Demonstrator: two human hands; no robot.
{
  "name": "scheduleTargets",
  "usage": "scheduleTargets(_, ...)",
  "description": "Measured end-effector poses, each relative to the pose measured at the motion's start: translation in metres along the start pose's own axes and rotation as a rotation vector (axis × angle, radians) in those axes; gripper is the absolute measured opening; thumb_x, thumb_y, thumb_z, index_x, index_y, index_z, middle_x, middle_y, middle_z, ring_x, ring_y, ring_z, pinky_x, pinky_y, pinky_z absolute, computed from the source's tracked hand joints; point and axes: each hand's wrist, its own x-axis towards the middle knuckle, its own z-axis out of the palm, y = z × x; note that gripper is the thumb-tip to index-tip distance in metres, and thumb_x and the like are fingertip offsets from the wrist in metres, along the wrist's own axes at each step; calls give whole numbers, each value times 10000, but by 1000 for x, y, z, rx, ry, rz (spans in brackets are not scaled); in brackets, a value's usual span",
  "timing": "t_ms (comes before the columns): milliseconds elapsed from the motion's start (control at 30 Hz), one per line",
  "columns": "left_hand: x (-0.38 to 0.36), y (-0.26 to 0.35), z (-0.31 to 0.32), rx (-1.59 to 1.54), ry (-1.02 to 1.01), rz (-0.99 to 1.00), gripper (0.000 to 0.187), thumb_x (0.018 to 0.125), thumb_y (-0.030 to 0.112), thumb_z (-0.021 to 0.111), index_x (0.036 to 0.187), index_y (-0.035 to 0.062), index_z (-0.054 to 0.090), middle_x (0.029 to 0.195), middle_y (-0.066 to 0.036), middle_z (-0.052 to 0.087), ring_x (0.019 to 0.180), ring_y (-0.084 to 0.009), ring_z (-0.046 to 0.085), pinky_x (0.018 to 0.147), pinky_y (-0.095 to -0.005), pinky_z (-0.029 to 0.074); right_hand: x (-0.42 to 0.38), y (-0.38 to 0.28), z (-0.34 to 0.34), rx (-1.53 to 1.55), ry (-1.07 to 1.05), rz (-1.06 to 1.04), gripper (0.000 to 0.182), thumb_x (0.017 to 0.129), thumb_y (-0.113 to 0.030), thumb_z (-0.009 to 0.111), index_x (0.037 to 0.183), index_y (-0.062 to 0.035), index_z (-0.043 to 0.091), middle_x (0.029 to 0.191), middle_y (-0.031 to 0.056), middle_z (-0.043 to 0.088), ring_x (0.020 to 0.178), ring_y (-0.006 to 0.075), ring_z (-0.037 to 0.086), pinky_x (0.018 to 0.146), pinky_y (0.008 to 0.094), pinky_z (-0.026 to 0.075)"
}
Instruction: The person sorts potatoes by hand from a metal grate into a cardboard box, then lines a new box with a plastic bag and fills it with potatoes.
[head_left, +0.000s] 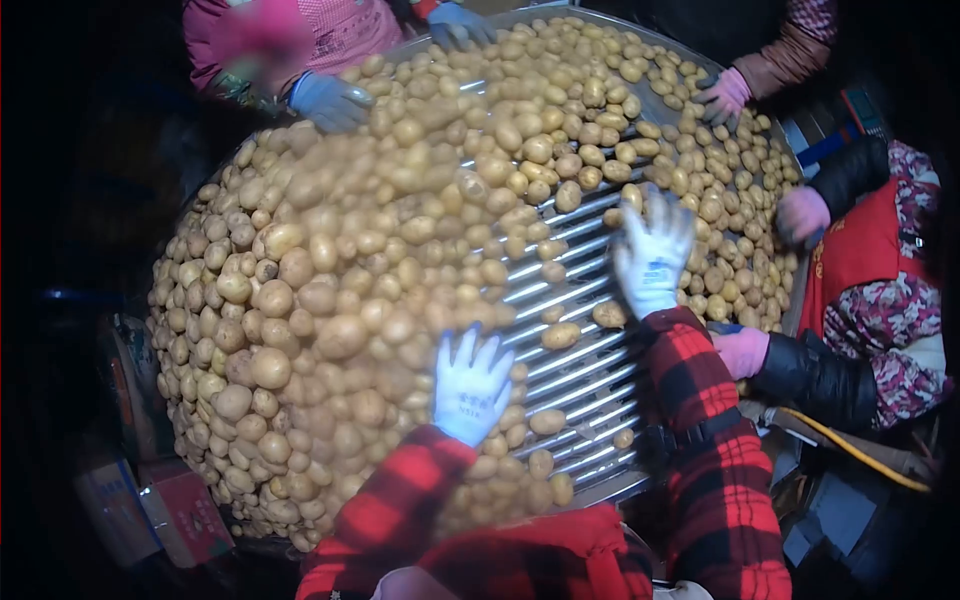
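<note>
My left hand [472,390], in a white glove with print on its back, lies palm down with fingers spread on the near edge of the potato heap [270,368], left of the metal bar grate [575,385]. Nothing is visible in its grip. My right hand [654,252], in a matching glove, stretches over the grate's right side with fingers apart, pointing away from me. A potato [609,314] lies just below its wrist side. Another potato [560,335] rests on the bars between my hands. Whatever lies under either palm is hidden.
Co-workers stand around the tray [660,40]. A blue-gloved hand [332,102] and another blue glove [460,25] touch the far potatoes. Pink gloves [727,95] work at the right. Cardboard boxes [185,510] stand lower left; a yellow cable [850,448] runs lower right.
</note>
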Motion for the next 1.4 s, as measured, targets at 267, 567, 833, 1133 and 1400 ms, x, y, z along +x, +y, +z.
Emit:
scheduleTargets(267, 1, -3, -9, -76, -43, 19, 407, 881, 288, 660, 1267, 158, 665, 1353, -90, 582, 1411, -368, 425, 1158, -651, 290, 133, -140, 71, 538, -511, -173, 515, 960, -438, 594, 1370, -126, 618, 1407, 107, 577, 1302, 319, 535, 1099, 513, 377)
scheduleTargets(567, 1, -5, -7, -56, -47, 10, 390, 898, 291, 636, 1267, 167, 662, 1342, -84, 593, 1396, -355, 445, 1155, -645, 296, 72, -139, 63, 539, -303, -165, 450, 866, -472, 692, 1113, -95, 681, 1224, 167, 610, 1186, 361, 542, 1032, 525, 388)
scheduleTargets(833, 1, -4, -9, -15, -10, 60, 403, 869, 310, 677, 1241, 154, 670, 1343, -81, 614, 1365, -343, 465, 1181, -628, 281, -64, -86, -25, 421, -204, -95, 490, 734, -128, 757, 1213, -138, 659, 1260, 108, 590, 1107, 349, 556, 936, 521, 465)
scheduleTargets(1133, -2, 29, -3, -1250, 88, -303, 425, 894, 219, 694, 1298, 99, 638, 1286, -134, 627, 1300, -360, 515, 1133, -539, 404, -130, -43, -51, 940, -83, 752, 534, 845, 68, 626, 1354, -91, 611, 1343, 134, 557, 1250, 290, 560, 1084, 386, 471)
scheduleTargets(1400, -15, 20, 26, -1724, -313, -282, 474, 1079, 344, 501, 1505, 146, 438, 1438, -116, 534, 1254, -250, 573, 1010, -373, 530, -74, -77, -66, 1060, -387, -62, 419, 902, -162, 686, 1309, -66, 653, 1381, 198, 607, 1272, 389, 569, 1057, 471, 461)
